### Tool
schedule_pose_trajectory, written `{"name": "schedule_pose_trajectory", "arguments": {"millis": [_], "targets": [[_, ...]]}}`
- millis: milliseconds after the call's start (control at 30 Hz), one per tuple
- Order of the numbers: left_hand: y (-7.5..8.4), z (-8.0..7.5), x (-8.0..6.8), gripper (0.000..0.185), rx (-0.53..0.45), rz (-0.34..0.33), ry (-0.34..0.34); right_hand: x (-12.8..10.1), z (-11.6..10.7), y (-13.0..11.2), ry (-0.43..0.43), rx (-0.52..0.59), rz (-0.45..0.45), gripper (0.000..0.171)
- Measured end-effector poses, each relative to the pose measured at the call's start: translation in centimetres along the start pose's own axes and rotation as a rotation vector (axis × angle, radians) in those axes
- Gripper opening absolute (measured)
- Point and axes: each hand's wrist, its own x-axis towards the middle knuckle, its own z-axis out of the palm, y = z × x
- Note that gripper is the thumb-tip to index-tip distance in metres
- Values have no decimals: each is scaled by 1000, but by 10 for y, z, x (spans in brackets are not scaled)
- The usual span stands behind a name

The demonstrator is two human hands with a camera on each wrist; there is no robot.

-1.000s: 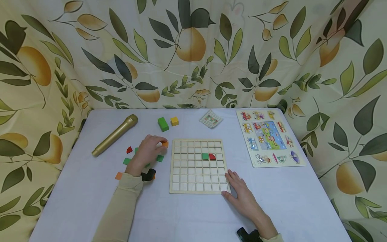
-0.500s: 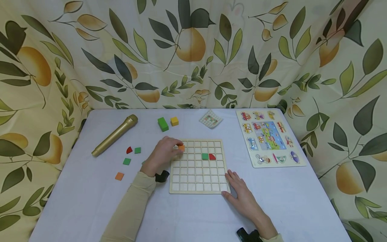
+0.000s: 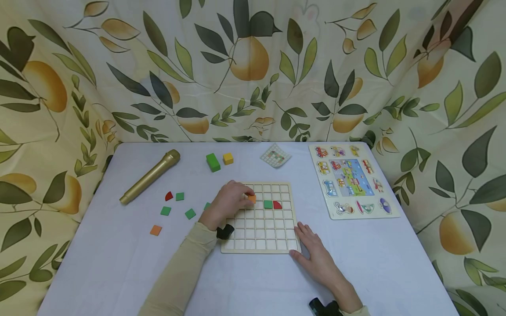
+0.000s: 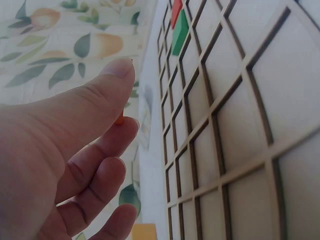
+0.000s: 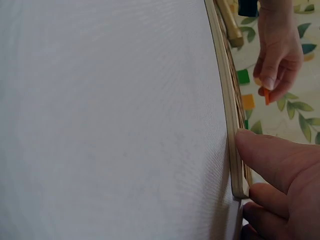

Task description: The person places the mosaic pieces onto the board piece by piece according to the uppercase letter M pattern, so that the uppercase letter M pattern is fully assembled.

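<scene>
My left hand [image 3: 228, 202] pinches a small orange tile [image 3: 251, 199] between thumb and fingers, above the upper left part of a wooden grid board [image 3: 261, 248]. In the left wrist view only a sliver of the orange tile [image 4: 120, 119] shows behind the thumb. The right wrist view shows the tile [image 5: 267, 96] held on edge, apart from the board. A green square tile [image 3: 268, 204] and a red quarter-round tile [image 3: 277, 204] lie side by side in the grid. My right hand [image 3: 316, 254] touches the board's near right corner, fingers extended along its side.
Left of the board lie loose green tiles [image 3: 165, 211], a red piece [image 3: 169, 196] and an orange tile [image 3: 156, 230]. Behind them are a golden microphone [image 3: 150, 177], a green block [image 3: 213, 162] and a yellow block [image 3: 228, 158]. A patterned card [image 3: 276, 156] and picture puzzle [image 3: 352, 180] stand farther back.
My left hand has carried the orange tile from the loose pieces rightward over the board, uncovering several green tiles. The right hand has stayed at the board's corner.
</scene>
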Motion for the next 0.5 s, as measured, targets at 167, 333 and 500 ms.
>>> {"name": "schedule_pose_trajectory", "arguments": {"millis": [167,333,500], "targets": [[4,6,6,27,17,27,-1,0,0,0,-4,3,8,74],[11,10,10,29,68,19,-15,-1,0,0,-9,-1,10,75],[15,14,13,29,123,15,-18,0,0,0,-8,-6,8,75]]}}
